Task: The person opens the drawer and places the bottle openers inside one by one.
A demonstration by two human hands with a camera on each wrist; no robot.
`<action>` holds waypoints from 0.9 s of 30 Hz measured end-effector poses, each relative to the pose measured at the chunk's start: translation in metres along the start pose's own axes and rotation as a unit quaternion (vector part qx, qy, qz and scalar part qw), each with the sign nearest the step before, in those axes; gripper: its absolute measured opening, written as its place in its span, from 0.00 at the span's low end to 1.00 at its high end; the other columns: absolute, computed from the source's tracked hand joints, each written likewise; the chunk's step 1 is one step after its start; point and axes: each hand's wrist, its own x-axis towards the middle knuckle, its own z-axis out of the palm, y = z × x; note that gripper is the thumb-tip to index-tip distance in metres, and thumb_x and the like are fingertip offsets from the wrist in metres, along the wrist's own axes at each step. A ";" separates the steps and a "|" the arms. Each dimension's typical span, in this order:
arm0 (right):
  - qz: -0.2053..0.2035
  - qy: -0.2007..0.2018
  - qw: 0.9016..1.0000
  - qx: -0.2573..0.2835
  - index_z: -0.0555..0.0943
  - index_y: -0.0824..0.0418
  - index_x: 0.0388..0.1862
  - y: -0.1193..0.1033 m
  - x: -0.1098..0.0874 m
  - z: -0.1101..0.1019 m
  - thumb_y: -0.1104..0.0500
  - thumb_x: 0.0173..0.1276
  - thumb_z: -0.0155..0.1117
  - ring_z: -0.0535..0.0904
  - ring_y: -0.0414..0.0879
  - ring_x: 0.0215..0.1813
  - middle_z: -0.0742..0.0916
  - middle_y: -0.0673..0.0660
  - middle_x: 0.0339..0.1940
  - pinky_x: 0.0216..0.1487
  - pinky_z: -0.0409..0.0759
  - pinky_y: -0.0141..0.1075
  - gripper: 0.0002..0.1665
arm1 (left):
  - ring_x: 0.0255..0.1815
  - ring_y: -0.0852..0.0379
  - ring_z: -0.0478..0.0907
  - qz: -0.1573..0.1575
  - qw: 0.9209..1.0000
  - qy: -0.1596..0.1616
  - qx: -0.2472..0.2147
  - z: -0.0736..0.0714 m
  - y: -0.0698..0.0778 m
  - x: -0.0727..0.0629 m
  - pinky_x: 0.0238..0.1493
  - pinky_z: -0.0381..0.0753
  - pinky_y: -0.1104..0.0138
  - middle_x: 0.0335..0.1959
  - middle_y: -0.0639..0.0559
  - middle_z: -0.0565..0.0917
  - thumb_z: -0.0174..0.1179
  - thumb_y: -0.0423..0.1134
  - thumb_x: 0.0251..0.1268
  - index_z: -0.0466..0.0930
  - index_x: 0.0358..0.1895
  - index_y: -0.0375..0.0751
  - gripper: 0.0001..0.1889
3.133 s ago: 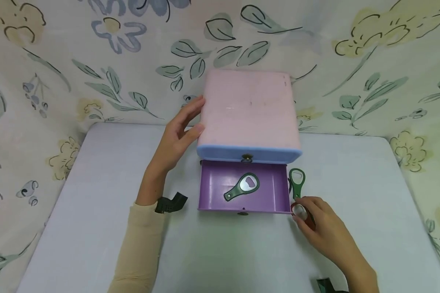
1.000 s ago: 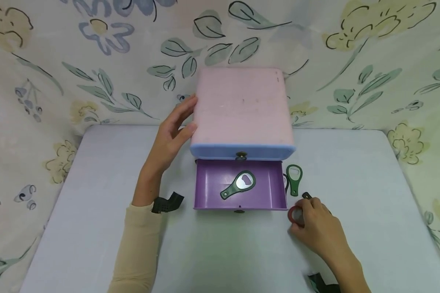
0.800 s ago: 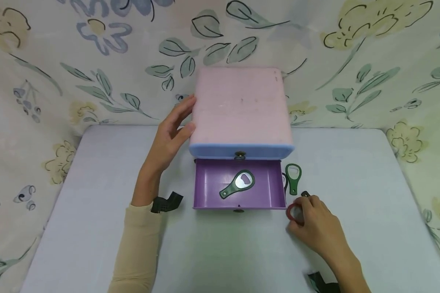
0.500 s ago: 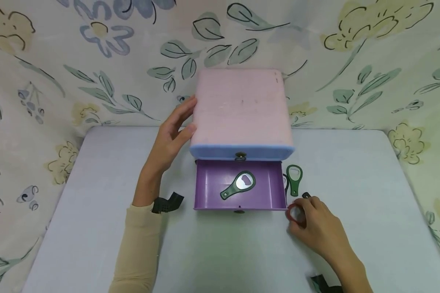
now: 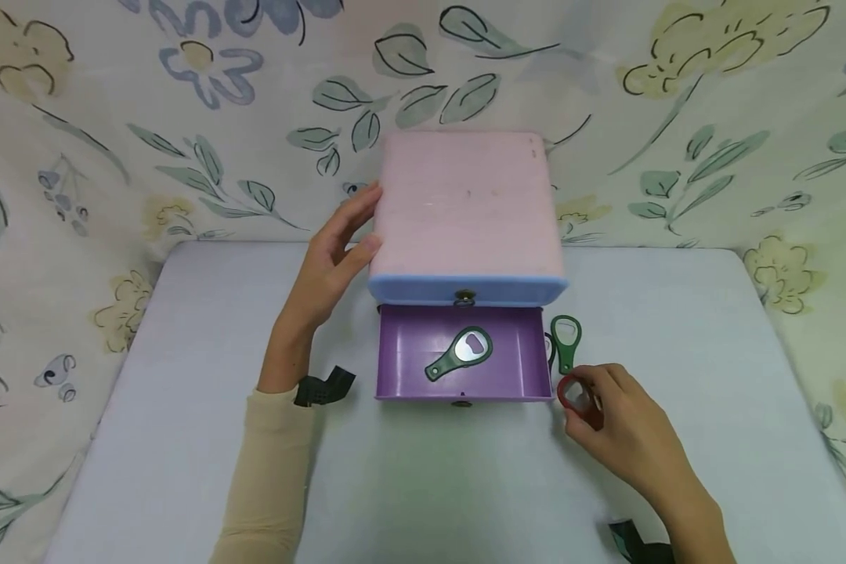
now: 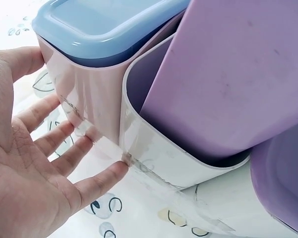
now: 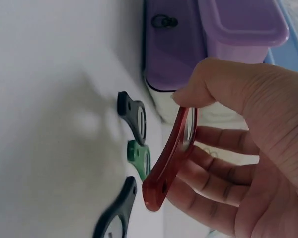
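My right hand (image 5: 634, 431) pinches a red bottle opener (image 5: 565, 388) between thumb and fingers, just off the right front corner of the pulled-out purple drawer (image 5: 402, 384). In the right wrist view, the opener (image 7: 164, 168) is tilted above the table, handle end toward the camera. My left hand (image 5: 331, 266) rests its fingertips against the left side of the pink drawer unit (image 5: 472, 204); the left wrist view shows those fingers (image 6: 102, 181) spread and nearly straight. A green bottle opener (image 5: 458, 354) lies inside the drawer.
Beside the drawer's right side lies another green opener (image 5: 566, 337), with a dark opener (image 5: 551, 351) partly hidden by the drawer. The right wrist view shows a dark opener (image 7: 119, 208) nearer the camera. A floral cloth (image 5: 254, 157) hangs behind the white table (image 5: 409, 478).
Over the last half second, my right hand has risen and shifted slightly right with the red bottle opener. A dark opener tip beyond its fingers is now hidden. My left hand stays on the unit.
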 end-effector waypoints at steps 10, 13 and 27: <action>-0.019 -0.018 0.999 0.031 0.83 0.52 0.55 -0.008 0.002 -0.018 0.64 0.49 0.79 0.78 0.32 0.33 0.85 0.49 0.45 0.33 0.84 0.31 0.32 | 0.83 0.54 0.65 0.003 1.000 -0.001 0.001 0.000 0.002 0.000 0.77 0.73 0.40 0.84 0.61 0.64 0.55 0.38 0.75 0.66 0.82 0.46 0.32; -0.024 -0.022 0.999 0.041 0.82 0.53 0.56 -0.011 0.005 -0.026 0.66 0.49 0.80 0.81 0.31 0.34 0.85 0.49 0.47 0.36 0.87 0.30 0.33 | 0.84 0.54 0.65 0.004 1.000 -0.003 0.002 -0.001 0.001 0.000 0.78 0.72 0.41 0.85 0.60 0.64 0.56 0.38 0.76 0.65 0.82 0.46 0.32; -0.078 -0.005 0.996 0.031 0.80 0.58 0.61 -0.023 0.023 -0.050 0.64 0.48 0.81 0.84 0.32 0.33 0.86 0.48 0.49 0.39 0.82 0.18 0.37 | 0.84 0.53 0.64 0.004 1.000 -0.003 0.000 -0.001 0.001 0.000 0.81 0.70 0.44 0.85 0.57 0.63 0.56 0.37 0.76 0.65 0.82 0.44 0.32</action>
